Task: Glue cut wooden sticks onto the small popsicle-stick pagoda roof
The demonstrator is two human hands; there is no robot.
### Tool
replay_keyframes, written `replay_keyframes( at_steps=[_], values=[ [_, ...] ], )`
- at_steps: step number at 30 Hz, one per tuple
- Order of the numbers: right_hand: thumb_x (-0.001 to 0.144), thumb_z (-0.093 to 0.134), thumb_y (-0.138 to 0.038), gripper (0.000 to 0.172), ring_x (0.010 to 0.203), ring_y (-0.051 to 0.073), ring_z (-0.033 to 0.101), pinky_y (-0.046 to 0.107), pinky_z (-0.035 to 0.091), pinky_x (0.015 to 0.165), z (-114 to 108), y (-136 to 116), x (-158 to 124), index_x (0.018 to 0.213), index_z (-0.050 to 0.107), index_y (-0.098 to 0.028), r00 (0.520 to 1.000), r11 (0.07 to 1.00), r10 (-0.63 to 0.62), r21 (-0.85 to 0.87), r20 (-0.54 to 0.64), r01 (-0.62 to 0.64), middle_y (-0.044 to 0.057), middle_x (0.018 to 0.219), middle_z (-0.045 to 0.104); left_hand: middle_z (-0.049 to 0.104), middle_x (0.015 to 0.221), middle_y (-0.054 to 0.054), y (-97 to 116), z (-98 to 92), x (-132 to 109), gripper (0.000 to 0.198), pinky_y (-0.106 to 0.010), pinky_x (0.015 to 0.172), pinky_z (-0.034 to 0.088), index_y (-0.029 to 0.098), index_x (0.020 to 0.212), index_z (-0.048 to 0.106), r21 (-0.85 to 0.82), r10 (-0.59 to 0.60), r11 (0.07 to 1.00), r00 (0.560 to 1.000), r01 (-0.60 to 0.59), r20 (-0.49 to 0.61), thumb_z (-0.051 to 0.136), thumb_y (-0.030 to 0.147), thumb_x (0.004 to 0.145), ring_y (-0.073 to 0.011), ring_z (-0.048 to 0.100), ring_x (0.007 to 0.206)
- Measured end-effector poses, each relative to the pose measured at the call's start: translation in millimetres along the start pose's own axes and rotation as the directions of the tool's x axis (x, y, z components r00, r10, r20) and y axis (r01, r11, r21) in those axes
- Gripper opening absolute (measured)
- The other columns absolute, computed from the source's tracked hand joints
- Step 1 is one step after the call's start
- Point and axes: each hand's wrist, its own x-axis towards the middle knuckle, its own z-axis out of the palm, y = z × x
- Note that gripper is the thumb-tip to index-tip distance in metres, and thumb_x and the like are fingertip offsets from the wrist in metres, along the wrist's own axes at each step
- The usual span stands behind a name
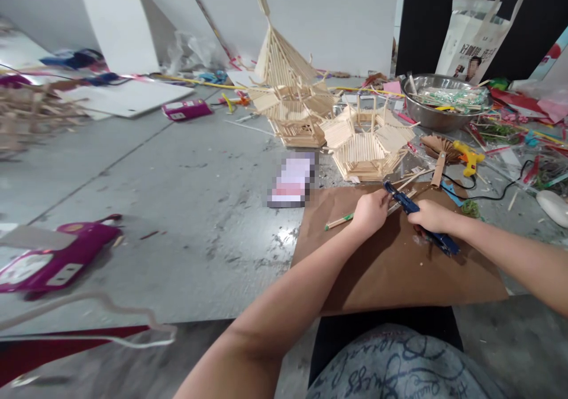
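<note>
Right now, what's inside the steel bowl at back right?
The steel bowl holds a loose pile of thin sticks, some greenish, some poking over the rim. Whatever lies beneath the pile, and the bowl's bottom, is hidden.

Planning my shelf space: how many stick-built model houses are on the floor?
2: the tall roofed model by the wall and the low one beside it, beyond the hands. The blurred stick heap far left may be another.

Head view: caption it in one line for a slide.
Right hand holds blue glue gun to sticks in left hand, beside stick pavilion models.
</note>
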Motion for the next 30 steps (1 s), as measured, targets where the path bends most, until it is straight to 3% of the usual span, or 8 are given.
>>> replay_keyframes(
  at_steps=[3, 9, 14, 19, 22, 26, 28, 30],
  values=[
    [0.066, 0.044, -0.023, 0.022, 0.044, 0.013, 0.054, 0.022, 0.039, 0.048, 0.1, -1.7, -2.4, 0.046, 0.049, -0.018, 1.000, 0.999, 0.002, -0.032, -0.028, -0.003, 0.002, 0.043, 0.053, 0.065, 0.068, -0.007, 0.7, 0.9, -0.2, 0.030, -0.023, 0.055, 0.032, 0.013, 0.079, 0.064, -0.027, 0.009, 1.000, 1.000, -0.009, -0.001, 0.038, 0.025, 0.088, -0.0149, 0.055, 0.061],
    [0.066, 0.046, -0.025, 0.025, 0.043, 0.012, 0.053, 0.021, 0.039, 0.048, 0.8, 0.3, 4.3, 0.043, 0.051, -0.018, 0.999, 0.997, 0.040, -0.058, -0.031, -0.042, 0.002, 0.042, 0.054, 0.068, 0.074, -0.010, 0.9, 1.5, -0.4, 0.029, -0.024, 0.058, 0.034, 0.014, 0.084, 0.064, 0.081, 0.004, 0.997, 1.000, -0.007, 0.029, 0.037, 0.023, 0.089, -0.0184, 0.061, 0.067],
    [0.067, 0.046, -0.025, 0.029, 0.035, 0.012, 0.050, 0.023, 0.040, 0.043, 2.8, 3.1, 9.8, 0.039, 0.047, -0.018, 0.996, 0.996, 0.091, 0.010, -0.027, -0.091, 0.002, 0.037, 0.050, 0.069, 0.079, -0.011, -1.1, 5.0, 1.4, 0.029, -0.026, 0.061, 0.036, 0.015, 0.084, 0.064, 0.123, -0.001, 0.992, 0.999, -0.004, 0.034, 0.037, 0.023, 0.089, -0.0205, 0.063, 0.073],
    [0.065, 0.049, -0.021, 0.022, 0.031, 0.011, 0.044, 0.023, 0.037, 0.036, 2.1, 6.7, 14.6, 0.044, 0.046, -0.017, 0.986, 0.953, 0.137, 0.260, 0.096, -0.157, -0.001, 0.037, 0.048, 0.068, 0.076, -0.009, -2.9, 5.3, 2.2, 0.029, -0.025, 0.060, 0.037, 0.015, 0.082, 0.063, 0.087, -0.025, 0.996, 0.999, 0.023, 0.022, 0.038, 0.025, 0.090, -0.0191, 0.062, 0.070],
    [0.066, 0.050, -0.021, 0.019, 0.033, 0.011, 0.045, 0.024, 0.039, 0.039, -4.6, 6.9, 13.1, 0.048, 0.048, -0.017, 0.975, 0.938, 0.135, 0.293, 0.179, -0.183, 0.000, 0.040, 0.051, 0.067, 0.072, -0.007, -4.9, 2.9, 0.7, 0.025, -0.023, 0.059, 0.037, 0.015, 0.079, 0.063, 0.013, -0.006, 1.000, 1.000, 0.006, 0.005, 0.041, 0.025, 0.089, -0.0165, 0.060, 0.066],
    [0.070, 0.050, -0.033, 0.025, 0.048, 0.017, 0.056, 0.027, 0.043, 0.049, -21.4, 2.1, 3.0, 0.052, 0.050, -0.017, 0.987, 0.995, 0.089, 0.034, 0.131, -0.095, 0.004, 0.050, 0.058, 0.066, 0.071, -0.006, -8.6, 0.8, -2.1, 0.022, -0.023, 0.059, 0.037, 0.015, 0.079, 0.062, -0.076, 0.038, 0.996, 0.998, -0.041, -0.041, 0.044, 0.025, 0.088, -0.0157, 0.058, 0.064],
    [0.071, 0.050, -0.040, 0.026, 0.062, 0.022, 0.062, 0.030, 0.044, 0.057, -29.3, -1.1, -2.2, 0.063, 0.057, -0.016, 0.998, 0.974, 0.055, -0.222, -0.008, -0.055, 0.008, 0.063, 0.064, 0.066, 0.070, -0.006, -10.1, 0.9, -3.1, 0.022, -0.023, 0.059, 0.038, 0.015, 0.081, 0.063, -0.095, 0.031, 0.995, 0.998, -0.037, -0.063, 0.044, 0.026, 0.087, -0.0159, 0.058, 0.063],
    [0.073, 0.049, -0.046, 0.035, 0.076, 0.028, 0.063, 0.034, 0.045, 0.063, -33.5, -2.3, -4.7, 0.085, 0.060, -0.015, 0.983, 0.890, 0.005, -0.447, -0.184, -0.088, 0.013, 0.083, 0.067, 0.066, 0.070, -0.005, -11.3, 1.3, -3.7, 0.021, -0.023, 0.060, 0.038, 0.015, 0.082, 0.063, -0.129, 0.026, 0.991, 0.995, -0.038, -0.093, 0.046, 0.027, 0.086, -0.0156, 0.058, 0.063]
  ],
)
